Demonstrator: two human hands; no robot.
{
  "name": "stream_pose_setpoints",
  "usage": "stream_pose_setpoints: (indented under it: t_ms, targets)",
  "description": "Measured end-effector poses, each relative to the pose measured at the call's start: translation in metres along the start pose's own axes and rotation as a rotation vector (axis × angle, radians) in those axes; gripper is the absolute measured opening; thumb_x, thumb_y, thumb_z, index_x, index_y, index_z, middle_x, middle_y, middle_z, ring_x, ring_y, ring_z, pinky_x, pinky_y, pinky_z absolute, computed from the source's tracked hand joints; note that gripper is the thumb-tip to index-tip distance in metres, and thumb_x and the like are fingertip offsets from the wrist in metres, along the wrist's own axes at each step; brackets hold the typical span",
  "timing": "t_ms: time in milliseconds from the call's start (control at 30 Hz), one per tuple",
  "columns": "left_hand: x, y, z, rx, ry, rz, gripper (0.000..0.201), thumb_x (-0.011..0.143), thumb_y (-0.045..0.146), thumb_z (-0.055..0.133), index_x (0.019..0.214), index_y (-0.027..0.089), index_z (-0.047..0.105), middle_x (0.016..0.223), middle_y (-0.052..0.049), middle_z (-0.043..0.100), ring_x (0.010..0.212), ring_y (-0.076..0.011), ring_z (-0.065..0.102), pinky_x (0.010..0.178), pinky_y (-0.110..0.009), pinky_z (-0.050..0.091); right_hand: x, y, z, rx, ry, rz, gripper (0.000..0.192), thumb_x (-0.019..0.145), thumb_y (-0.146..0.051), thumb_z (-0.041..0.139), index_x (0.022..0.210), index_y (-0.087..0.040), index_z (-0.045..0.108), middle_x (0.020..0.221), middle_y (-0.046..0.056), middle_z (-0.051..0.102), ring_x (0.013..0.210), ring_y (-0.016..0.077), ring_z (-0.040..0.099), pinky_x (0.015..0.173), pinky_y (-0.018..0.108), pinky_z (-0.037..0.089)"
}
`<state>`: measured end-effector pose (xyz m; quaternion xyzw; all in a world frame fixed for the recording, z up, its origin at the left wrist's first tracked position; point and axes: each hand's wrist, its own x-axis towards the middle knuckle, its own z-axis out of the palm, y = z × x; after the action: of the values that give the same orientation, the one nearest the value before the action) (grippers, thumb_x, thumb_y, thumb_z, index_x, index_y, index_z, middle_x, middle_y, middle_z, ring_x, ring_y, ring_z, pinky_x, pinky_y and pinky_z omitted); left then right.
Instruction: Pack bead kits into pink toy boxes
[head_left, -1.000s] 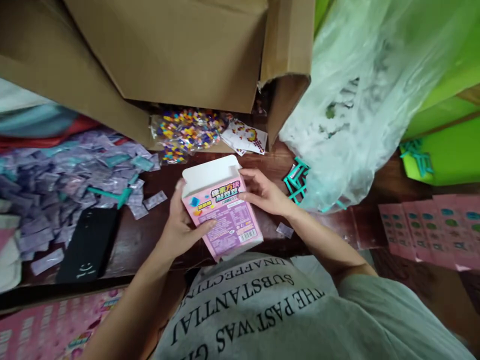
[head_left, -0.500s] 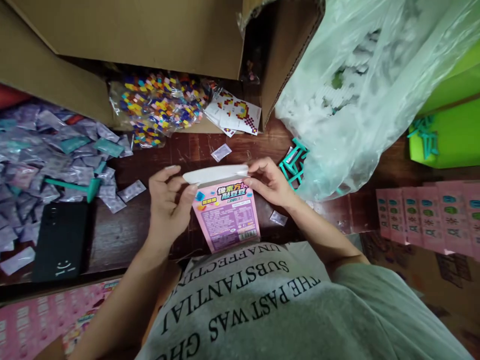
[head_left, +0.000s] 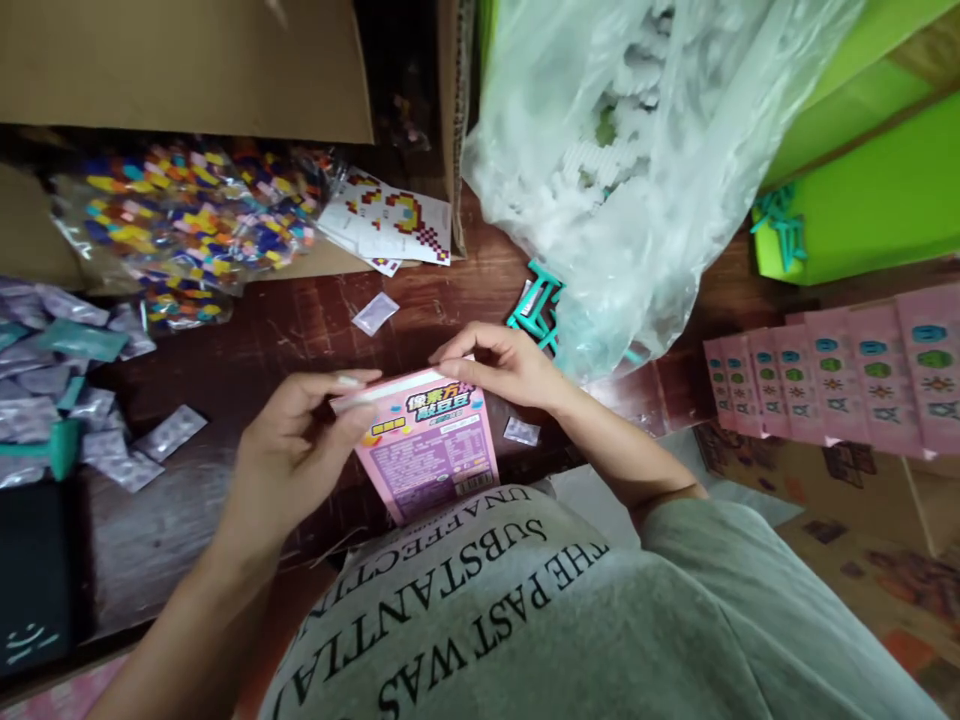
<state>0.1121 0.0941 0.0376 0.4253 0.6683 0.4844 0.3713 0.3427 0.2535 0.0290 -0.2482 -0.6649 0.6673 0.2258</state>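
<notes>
A pink and purple printed cardboard box (head_left: 431, 455) stands against the front of my shirt, its text panel facing up toward me. My left hand (head_left: 307, 430) grips the box's upper left corner between thumb and fingers. At the upper right corner, my right hand (head_left: 502, 365) pinches the top edge, thumb on the near side and fingers over the far side. Between the hands the white top flap shows as a narrow strip, folded down toward the opening. What the box holds inside is hidden.
Bags of coloured bricks (head_left: 202, 220) and printed sheets (head_left: 390, 215) lie by a cardboard carton. Small sachets (head_left: 75, 350) and a black phone (head_left: 34, 580) are left. Teal plastic hammers (head_left: 536, 305) lie beside a clear bag of white pieces (head_left: 600, 200). Pink boxes (head_left: 832, 380) stand right.
The white top flap, raised before, is now folded down to a thin strip. My right hand's fingers have moved over the top edge. The view has swung to the right.
</notes>
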Motion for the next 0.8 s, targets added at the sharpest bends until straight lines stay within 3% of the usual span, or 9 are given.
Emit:
stream_pose_setpoints:
  t_ms: [100, 200, 333, 433, 500, 567, 633, 733, 800]
  targets:
    - [-0.003, -0.006, 0.004, -0.01, -0.01, 0.06, 0.042, 0.092, 0.041, 0.093, 0.124, 0.03, 0.068, 0.129, -0.003, 0.085, 0.116, -0.0269, 0.083, 0.097, -0.043, 0.072, -0.007, 0.003, -0.011, 0.002, -0.054, -0.018, 0.029, 0.104, -0.05, 0.082, 0.109, -0.022, 0.081, 0.12, 0.005, 0.084, 0.113, 0.0159, 0.079, 0.106, 0.033, 0.062]
    - [-0.005, -0.01, 0.006, -0.007, -0.014, 0.068, 0.027, 0.098, 0.041, 0.087, 0.115, 0.027, 0.071, 0.133, -0.005, 0.084, 0.119, -0.0259, 0.083, 0.102, -0.042, 0.072, -0.01, 0.004, -0.015, -0.107, -0.071, -0.088, 0.027, 0.105, -0.048, 0.08, 0.114, -0.023, 0.08, 0.129, 0.006, 0.083, 0.125, 0.0178, 0.078, 0.114, 0.036, 0.06]
    - [-0.009, -0.01, 0.002, 0.032, 0.038, 0.064, 0.03, 0.097, 0.041, 0.087, 0.119, 0.026, 0.074, 0.131, -0.006, 0.085, 0.119, -0.0252, 0.083, 0.104, -0.042, 0.071, -0.006, 0.0, -0.013, -0.277, -0.055, -0.222, 0.026, 0.106, -0.046, 0.08, 0.115, -0.022, 0.079, 0.135, 0.01, 0.081, 0.128, 0.0198, 0.077, 0.113, 0.039, 0.063]
    - [-0.014, -0.01, -0.003, 0.038, 0.05, 0.058, 0.019, 0.101, 0.042, 0.082, 0.105, 0.025, 0.075, 0.126, -0.006, 0.086, 0.117, -0.0244, 0.084, 0.103, -0.041, 0.07, 0.012, -0.006, -0.01, -0.372, -0.17, -0.298, 0.024, 0.111, -0.045, 0.073, 0.105, -0.022, 0.08, 0.137, 0.011, 0.081, 0.131, 0.0217, 0.078, 0.114, 0.043, 0.064]
    - [-0.014, -0.016, -0.006, 0.032, 0.056, 0.033, 0.021, 0.1, 0.043, 0.082, 0.1, 0.024, 0.075, 0.125, -0.006, 0.087, 0.116, -0.0248, 0.084, 0.103, -0.042, 0.07, 0.038, -0.009, -0.007, -0.532, -0.198, -0.315, 0.027, 0.113, -0.046, 0.07, 0.115, -0.022, 0.082, 0.156, 0.014, 0.072, 0.148, 0.0258, 0.069, 0.125, 0.048, 0.058]
    - [-0.01, -0.028, -0.014, 0.042, 0.111, -0.008, 0.024, 0.099, 0.046, 0.082, 0.103, 0.023, 0.075, 0.128, -0.008, 0.086, 0.119, -0.0262, 0.083, 0.107, -0.044, 0.068, 0.072, -0.009, -0.002, -0.789, -0.106, -0.258, 0.038, 0.112, -0.042, 0.071, 0.142, -0.02, 0.075, 0.174, 0.018, 0.056, 0.165, 0.0312, 0.054, 0.136, 0.054, 0.048]
    - [-0.002, -0.045, -0.028, 0.104, 0.199, -0.054, 0.033, 0.098, 0.054, 0.076, 0.107, 0.022, 0.074, 0.127, -0.012, 0.085, 0.118, -0.0289, 0.082, 0.106, -0.047, 0.067, 0.106, -0.007, 0.004, -1.06, 0.025, -0.076, 0.06, 0.109, -0.03, 0.074, 0.164, -0.012, 0.059, 0.18, 0.023, 0.046, 0.168, 0.0382, 0.049, 0.138, 0.06, 0.044]
    - [0.018, -0.062, -0.057, 0.254, 0.216, -0.065, 0.041, 0.096, 0.061, 0.073, 0.111, 0.023, 0.075, 0.122, -0.013, 0.084, 0.117, -0.0339, 0.081, 0.11, -0.054, 0.064, 0.137, -0.004, 0.008, -1.348, 0.028, 0.157, 0.057, 0.11, -0.009, 0.053, 0.167, 0.0, 0.053, 0.177, 0.031, 0.047, 0.161, 0.0417, 0.056, 0.129, 0.058, 0.053]
    - [0.039, -0.061, -0.074, 0.409, 0.203, 0.071, 0.038, 0.096, 0.058, 0.078, 0.114, 0.025, 0.077, 0.132, -0.013, 0.082, 0.134, -0.0369, 0.074, 0.125, -0.059, 0.054, 0.141, -0.004, 0.009, -1.444, -0.028, 0.159, 0.057, 0.111, -0.003, 0.036, 0.164, 0.001, 0.057, 0.171, 0.031, 0.054, 0.157, 0.0382, 0.06, 0.125, 0.052, 0.057]
